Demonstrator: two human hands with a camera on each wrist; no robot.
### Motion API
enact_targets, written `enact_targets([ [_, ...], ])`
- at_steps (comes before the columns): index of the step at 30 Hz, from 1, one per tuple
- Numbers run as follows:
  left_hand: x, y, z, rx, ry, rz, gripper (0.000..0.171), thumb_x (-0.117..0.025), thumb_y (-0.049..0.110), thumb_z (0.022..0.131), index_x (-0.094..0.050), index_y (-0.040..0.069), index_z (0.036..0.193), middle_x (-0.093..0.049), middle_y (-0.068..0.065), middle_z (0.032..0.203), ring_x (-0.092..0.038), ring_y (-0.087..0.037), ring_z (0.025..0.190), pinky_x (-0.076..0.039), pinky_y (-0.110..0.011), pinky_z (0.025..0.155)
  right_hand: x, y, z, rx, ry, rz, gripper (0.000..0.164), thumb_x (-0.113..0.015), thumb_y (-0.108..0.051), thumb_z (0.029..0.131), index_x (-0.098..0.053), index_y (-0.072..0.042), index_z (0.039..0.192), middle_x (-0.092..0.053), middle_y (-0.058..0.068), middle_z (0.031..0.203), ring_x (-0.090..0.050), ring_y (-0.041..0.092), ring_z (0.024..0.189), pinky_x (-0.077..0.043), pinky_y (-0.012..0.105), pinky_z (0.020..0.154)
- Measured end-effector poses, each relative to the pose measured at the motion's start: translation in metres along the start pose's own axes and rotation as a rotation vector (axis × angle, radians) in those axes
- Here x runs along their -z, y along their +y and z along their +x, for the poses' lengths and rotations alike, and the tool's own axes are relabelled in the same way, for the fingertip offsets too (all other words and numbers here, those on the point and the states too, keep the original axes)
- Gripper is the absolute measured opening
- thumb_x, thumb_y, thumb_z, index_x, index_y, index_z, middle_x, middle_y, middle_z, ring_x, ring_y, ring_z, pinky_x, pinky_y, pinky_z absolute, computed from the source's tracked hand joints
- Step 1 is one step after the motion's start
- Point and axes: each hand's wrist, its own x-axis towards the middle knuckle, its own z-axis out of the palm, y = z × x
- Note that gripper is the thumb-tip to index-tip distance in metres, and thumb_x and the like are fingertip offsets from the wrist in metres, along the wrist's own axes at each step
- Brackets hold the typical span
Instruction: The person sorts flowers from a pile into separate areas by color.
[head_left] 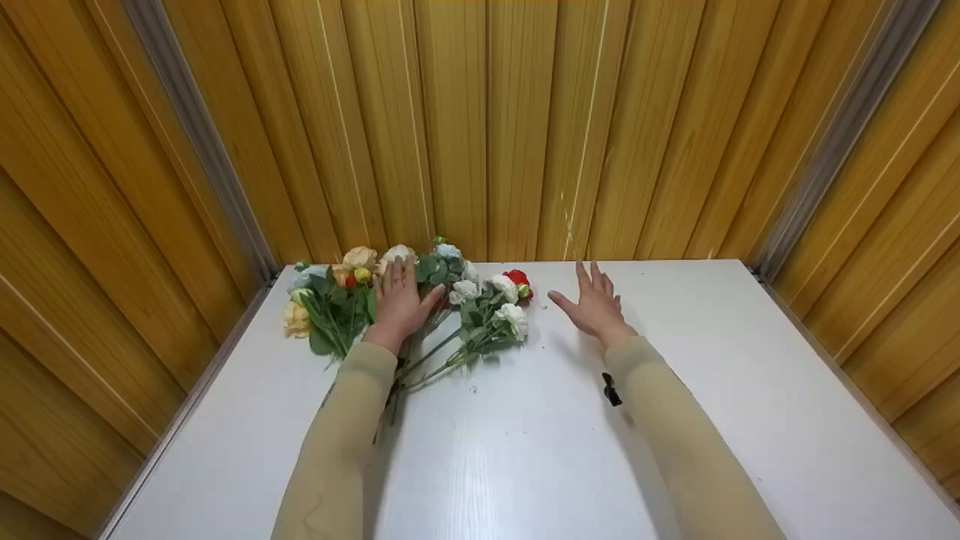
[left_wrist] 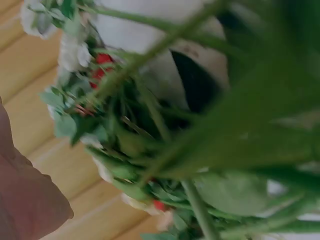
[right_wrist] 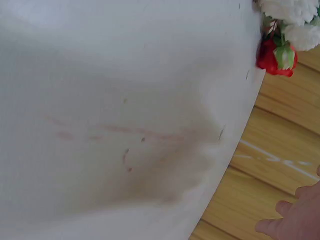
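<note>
My left hand [head_left: 403,306] hovers with straight, spread fingers over a heap of flowers on the left of the white table. To its left lie peach flowers [head_left: 297,319] with broad green leaves [head_left: 337,307]. White carnations [head_left: 514,321] and a red flower [head_left: 517,278] lie to its right, their green stems [head_left: 427,381] pointing toward the near side. Close up in the left wrist view, blurred leaves [left_wrist: 240,130] hide much of the heap. My right hand [head_left: 598,307] is held above the table, right of the red flower, fingers spread, with nothing in it.
The white table [head_left: 480,465] meets brown wood-look panels [head_left: 517,135] at its back edge. Grey metal posts [head_left: 202,142] stand at the back corners. Small dark specks [right_wrist: 142,139] dot the tabletop near the right hand.
</note>
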Motion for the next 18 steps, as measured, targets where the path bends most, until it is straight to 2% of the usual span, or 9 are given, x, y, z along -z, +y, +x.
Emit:
enact_targets([
  [2, -0.002, 0.010, -0.004, -0.033, -0.005, -0.006, 0.092, -0.044, 0.060, 0.104, -0.003, 0.005, 0.165, -0.007, -0.022, 0.173, -0.002, -0.039, 0.161, 0.000, -0.061, 0.129, -0.006, -0.009, -0.002, 0.042, 0.000, 0.016, 0.101, -0.046, -0.075, 0.096, 0.002, -0.021, 0.167, 0.010, 0.014, 0.174, 0.004, 0.044, 0.160, -0.004, 0.073, 0.123],
  [4, -0.004, 0.018, -0.009, -0.044, -0.033, -0.022, 0.092, -0.049, 0.058, 0.104, -0.006, 0.004, 0.165, -0.017, -0.023, 0.171, -0.010, -0.040, 0.160, -0.010, -0.058, 0.130, -0.012, -0.017, -0.005, 0.083, 0.003, 0.034, 0.098, -0.047, -0.072, 0.097, -0.002, -0.019, 0.167, 0.006, 0.015, 0.174, 0.001, 0.044, 0.160, -0.007, 0.071, 0.124],
  [8, -0.009, 0.032, -0.023, -0.041, -0.111, -0.043, 0.077, -0.056, 0.051, 0.104, -0.031, 0.002, 0.159, -0.043, -0.025, 0.157, -0.039, -0.040, 0.149, -0.037, -0.053, 0.120, -0.025, -0.031, -0.013, 0.141, -0.008, 0.119, 0.094, -0.049, -0.067, 0.099, -0.008, -0.016, 0.167, -0.001, 0.016, 0.174, -0.003, 0.043, 0.160, -0.013, 0.068, 0.125],
  [10, -0.011, 0.036, -0.032, -0.030, -0.149, -0.028, 0.062, -0.059, 0.045, 0.104, -0.050, 0.000, 0.145, -0.059, -0.023, 0.140, -0.057, -0.038, 0.132, -0.050, -0.052, 0.106, -0.031, -0.036, -0.019, 0.159, -0.026, 0.177, 0.090, -0.050, -0.062, 0.101, -0.010, -0.015, 0.167, -0.003, 0.016, 0.174, -0.004, 0.043, 0.160, -0.013, 0.067, 0.126],
  [12, -0.013, 0.039, -0.041, -0.006, -0.200, -0.007, 0.044, -0.063, 0.039, 0.103, -0.064, 0.000, 0.121, -0.068, -0.019, 0.112, -0.068, -0.033, 0.104, -0.056, -0.048, 0.088, -0.038, -0.039, -0.025, 0.170, -0.040, 0.235, 0.085, -0.050, -0.057, 0.103, -0.013, -0.013, 0.166, -0.006, 0.016, 0.174, -0.005, 0.042, 0.160, -0.014, 0.066, 0.126],
  [13, -0.014, 0.040, -0.045, 0.007, -0.223, 0.008, 0.035, -0.066, 0.036, 0.101, -0.067, 0.002, 0.109, -0.068, -0.015, 0.098, -0.068, -0.030, 0.090, -0.055, -0.045, 0.079, -0.041, -0.040, -0.028, 0.173, -0.045, 0.265, 0.083, -0.050, -0.054, 0.104, -0.015, -0.012, 0.166, -0.008, 0.017, 0.174, -0.007, 0.042, 0.160, -0.014, 0.065, 0.127],
  [15, -0.016, 0.041, -0.052, 0.030, -0.276, 0.046, 0.027, -0.071, 0.031, 0.098, -0.065, 0.006, 0.090, -0.059, -0.008, 0.076, -0.058, -0.022, 0.070, -0.048, -0.040, 0.067, -0.047, -0.042, -0.035, 0.176, -0.050, 0.320, 0.078, -0.050, -0.050, 0.106, -0.019, -0.010, 0.165, -0.013, 0.017, 0.173, -0.011, 0.042, 0.160, -0.015, 0.064, 0.127],
  [17, -0.017, 0.042, -0.056, 0.039, -0.318, 0.096, 0.029, -0.074, 0.030, 0.096, -0.062, 0.009, 0.080, -0.052, -0.004, 0.069, -0.049, -0.019, 0.064, -0.043, -0.039, 0.063, -0.052, -0.043, -0.042, 0.172, -0.047, 0.374, 0.074, -0.050, -0.048, 0.106, -0.024, -0.008, 0.163, -0.020, 0.018, 0.171, -0.017, 0.041, 0.159, -0.017, 0.062, 0.127],
  [18, -0.018, 0.041, -0.058, 0.034, -0.330, 0.124, 0.029, -0.074, 0.029, 0.095, -0.062, 0.009, 0.079, -0.054, -0.005, 0.069, -0.047, -0.019, 0.063, -0.044, -0.040, 0.063, -0.054, -0.044, -0.046, 0.168, -0.045, 0.401, 0.072, -0.050, -0.047, 0.107, -0.027, -0.008, 0.163, -0.024, 0.018, 0.170, -0.021, 0.041, 0.158, -0.019, 0.062, 0.127],
])
